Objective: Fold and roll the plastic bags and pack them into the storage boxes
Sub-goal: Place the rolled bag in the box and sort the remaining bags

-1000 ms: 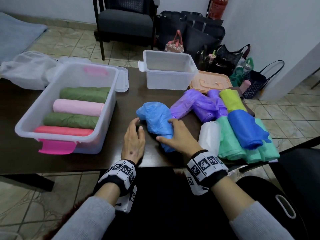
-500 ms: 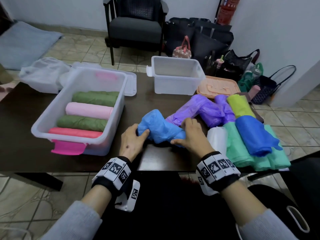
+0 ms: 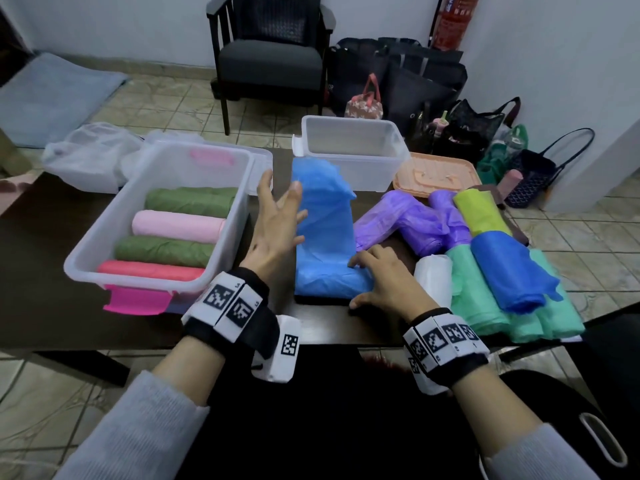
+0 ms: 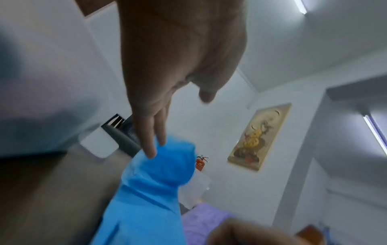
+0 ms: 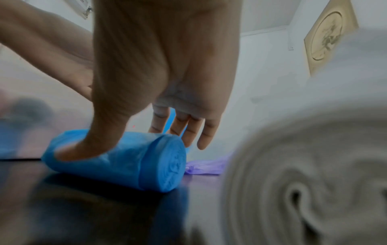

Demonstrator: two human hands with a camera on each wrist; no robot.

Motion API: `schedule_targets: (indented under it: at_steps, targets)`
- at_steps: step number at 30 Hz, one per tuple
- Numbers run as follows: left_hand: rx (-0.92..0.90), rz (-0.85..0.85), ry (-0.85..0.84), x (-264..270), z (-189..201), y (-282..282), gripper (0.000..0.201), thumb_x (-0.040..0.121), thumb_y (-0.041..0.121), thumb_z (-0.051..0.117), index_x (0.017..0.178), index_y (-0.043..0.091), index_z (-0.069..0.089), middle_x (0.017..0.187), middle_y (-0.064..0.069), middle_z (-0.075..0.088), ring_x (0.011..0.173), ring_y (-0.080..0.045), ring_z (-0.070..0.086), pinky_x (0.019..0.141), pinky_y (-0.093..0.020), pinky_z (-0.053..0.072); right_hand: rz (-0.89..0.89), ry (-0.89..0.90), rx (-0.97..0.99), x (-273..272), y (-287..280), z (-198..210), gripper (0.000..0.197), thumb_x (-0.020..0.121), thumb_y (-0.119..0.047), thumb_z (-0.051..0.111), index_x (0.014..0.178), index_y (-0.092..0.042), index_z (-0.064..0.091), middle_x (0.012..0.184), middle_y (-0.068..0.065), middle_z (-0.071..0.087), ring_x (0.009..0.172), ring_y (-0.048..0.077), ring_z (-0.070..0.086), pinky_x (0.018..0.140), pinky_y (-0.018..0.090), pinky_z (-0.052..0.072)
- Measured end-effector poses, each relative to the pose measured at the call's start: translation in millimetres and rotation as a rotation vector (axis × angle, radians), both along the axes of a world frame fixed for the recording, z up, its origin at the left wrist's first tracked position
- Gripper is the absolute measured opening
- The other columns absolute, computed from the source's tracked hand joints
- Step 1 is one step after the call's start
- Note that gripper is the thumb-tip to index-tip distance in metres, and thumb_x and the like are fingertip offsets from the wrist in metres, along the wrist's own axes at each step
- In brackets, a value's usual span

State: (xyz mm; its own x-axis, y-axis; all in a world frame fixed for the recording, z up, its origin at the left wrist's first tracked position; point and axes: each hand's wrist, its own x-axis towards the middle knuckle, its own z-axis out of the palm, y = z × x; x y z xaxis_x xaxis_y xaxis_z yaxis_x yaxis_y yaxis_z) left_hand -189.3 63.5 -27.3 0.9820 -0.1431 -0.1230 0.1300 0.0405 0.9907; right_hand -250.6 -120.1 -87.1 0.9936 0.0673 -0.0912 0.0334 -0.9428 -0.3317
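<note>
1. Rolling in progress: light-blue plastic bag [image 3: 323, 237] lies stretched on the dark counter [image 3: 52, 289] between both boxes.
2. Right hand [image 3: 381, 278] presses the rolled end, fingers [image 5: 184, 131] nearly straight.
3. Left hand [image 3: 273, 230], fingers spread, touches the loose tail.
4. Next, probably: flatten the tail, roll onward, pack beside the rolls in the pink-latched clear box [image 3: 104, 244].

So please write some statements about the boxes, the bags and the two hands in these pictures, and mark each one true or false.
1. The box with pink latches holds four rolled bags. True.
2. The smaller clear box is full of rolls. False: nothing shows inside it.
3. The right hand rests on the rolled end of the light blue bag. True.
4. The left hand is a tight fist. False: its fingers are spread straight.
5. The purple bags lie in a box. False: they lie on the table.
</note>
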Motion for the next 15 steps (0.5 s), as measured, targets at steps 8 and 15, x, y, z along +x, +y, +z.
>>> schedule_targets:
  at_steps: [8,15]
  targets:
    - [0.830,-0.272,0.237,16,-39,-2,0.042,0.088,0.024,0.055,0.121,-0.001,0.049,0.121,-0.018,0.056,0.106,-0.033,0.057,0.081,-0.041,0.055,0.064,0.107,-0.025,6,25,7,0.056,0.085,-0.043,0.062,0.132,-0.019,0.045,0.125,0.004,0.051,0.121,0.023,0.039,0.098,0.036,0.032]
    - [0.517,-0.186,0.408,20,-58,-7,0.037,0.084,0.027,0.068,0.108,0.003,0.053,0.114,-0.012,0.061,0.098,-0.027,0.062,0.073,-0.033,0.048,0.134,0.196,-0.072,-8,42,9,0.052,0.072,-0.026,0.068,0.116,-0.021,0.042,0.113,0.005,0.052,0.109,0.027,0.050,0.084,0.038,0.037]
